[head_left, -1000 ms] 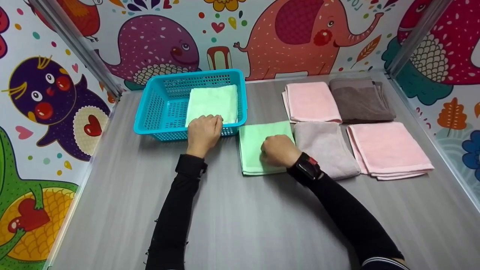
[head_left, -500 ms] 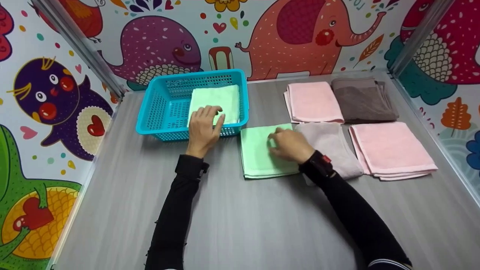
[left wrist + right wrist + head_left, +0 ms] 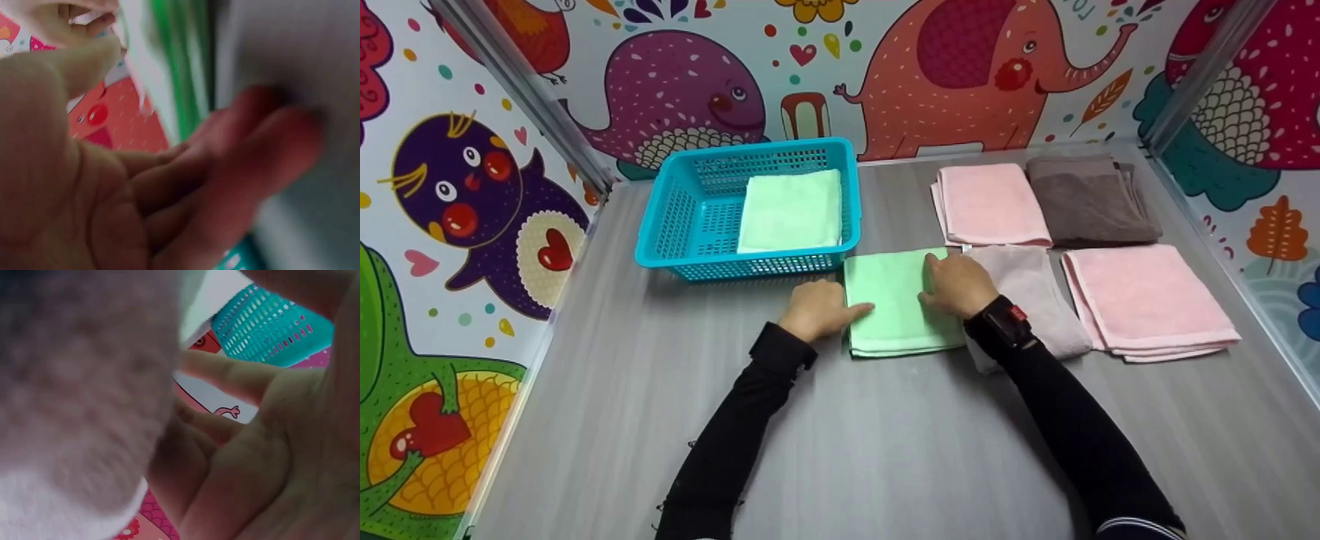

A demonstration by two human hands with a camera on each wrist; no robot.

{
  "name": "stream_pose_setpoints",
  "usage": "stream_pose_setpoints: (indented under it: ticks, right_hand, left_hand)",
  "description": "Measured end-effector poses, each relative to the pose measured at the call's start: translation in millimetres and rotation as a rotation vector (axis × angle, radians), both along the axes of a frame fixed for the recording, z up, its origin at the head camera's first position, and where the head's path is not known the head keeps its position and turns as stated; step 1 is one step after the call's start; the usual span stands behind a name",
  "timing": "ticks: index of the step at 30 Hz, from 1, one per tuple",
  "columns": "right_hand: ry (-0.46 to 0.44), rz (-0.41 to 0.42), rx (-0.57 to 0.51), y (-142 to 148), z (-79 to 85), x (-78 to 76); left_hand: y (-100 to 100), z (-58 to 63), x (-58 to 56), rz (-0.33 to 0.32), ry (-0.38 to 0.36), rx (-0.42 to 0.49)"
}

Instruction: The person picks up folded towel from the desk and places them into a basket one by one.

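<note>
A folded light green towel (image 3: 896, 307) lies on the table just in front of the basket. My left hand (image 3: 816, 309) is at its left edge, with the thumb over the top and the other fingers low beside the edge. At the right edge is my right hand (image 3: 958, 285), its index finger and thumb resting on the green cloth. The right wrist view has a blurred greyish towel (image 3: 84, 394) close beside the fingers. Another folded green towel (image 3: 791, 212) sits in the right part of the blue plastic basket (image 3: 746, 266).
A folded greyish-pink towel (image 3: 1027, 289) lies partly under my right wrist. Two pink towels, one at the back (image 3: 992, 202) and one at the right (image 3: 1147, 300), lie near a brown towel (image 3: 1091, 199). Printed wall panels (image 3: 690, 82) bound the table at the back and sides.
My left hand has left the basket's front rim and moved right and down to the green towel's left edge. The right hand has uncurled and shifted to its right edge.
</note>
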State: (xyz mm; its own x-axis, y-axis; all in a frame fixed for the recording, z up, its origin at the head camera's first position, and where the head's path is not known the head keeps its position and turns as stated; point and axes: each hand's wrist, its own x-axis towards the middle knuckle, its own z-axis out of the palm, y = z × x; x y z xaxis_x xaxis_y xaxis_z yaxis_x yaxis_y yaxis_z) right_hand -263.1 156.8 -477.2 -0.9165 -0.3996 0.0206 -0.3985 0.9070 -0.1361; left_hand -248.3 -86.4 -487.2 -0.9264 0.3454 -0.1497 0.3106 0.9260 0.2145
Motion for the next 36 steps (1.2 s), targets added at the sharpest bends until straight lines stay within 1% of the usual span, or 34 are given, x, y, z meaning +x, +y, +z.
stream_pose_setpoints:
  ticks: [3,5,10,16,21,23,25,29,31,33,36]
  right_hand:
    - [-0.050,0.013,0.011,-1.8,-1.9,-0.9]
    - [-0.082,0.025,0.013,-3.5,-2.3,-1.7]
    - [-0.144,0.066,-0.005,-6.4,-1.6,-3.4]
    - [-0.170,0.087,-0.025,-6.0,-1.6,-4.7]
    - [-0.172,0.084,-0.052,-3.8,0.2,-5.7]
    - [-0.162,0.090,-0.069,-2.1,4.0,-5.3]
    - [-0.136,0.101,-0.097,0.8,10.9,-3.8]
    - [-0.056,0.121,-0.169,10.0,34.1,3.3]
    - [-0.020,0.118,-0.201,15.3,47.0,7.8]
    - [-0.003,0.109,-0.220,20.1,57.8,11.4]
    - [-0.018,0.090,-0.229,25.3,68.1,16.2]
  left_hand:
    - [5.5,-6.7,-1.0,-0.041,-0.017,0.008]
    - [8.0,-9.0,-2.3,-0.069,-0.021,0.019]
    - [8.6,-12.5,-5.9,-0.114,-0.043,0.046]
    - [4.4,-15.5,-9.3,-0.172,-0.063,0.102]
    - [2.8,-16.0,-8.4,-0.184,-0.041,0.133]
    - [3.7,-12.9,-6.1,-0.185,-0.013,0.140]
    - [5.1,-6.6,-3.0,-0.186,0.032,0.154]
    - [7.7,13.8,2.9,-0.185,0.130,0.214]
    - [8.4,23.4,5.1,-0.185,0.167,0.248]
    - [9.0,29.9,6.6,-0.186,0.193,0.275]
    - [10.5,32.9,9.2,-0.193,0.205,0.293]
